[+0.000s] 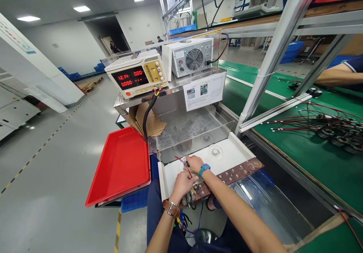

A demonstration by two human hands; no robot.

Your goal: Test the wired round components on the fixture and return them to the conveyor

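Note:
Over the white tray (232, 147), my left hand (183, 186) pinches a thin red wire (184, 163) between thumb and fingers. Just beyond it, my right hand (195, 164) is closed on a small part with a green, circuit-board-like edge (186, 164); most of that part is hidden by the fingers. The red wire rises past this part, and its free end points up and left. Under my wrists runs a brown strip (241, 170) with rows of metal studs. A blue cable (202, 211) hangs from a terminal on the strip.
A power supply with a red display (129, 77) stands on a metal shelf beside a grey fan-cooled unit (194, 58). To the left lies a red tray (121, 162). Several wired parts (337, 128) lie on the green conveyor at right, near another person's arm (337, 75).

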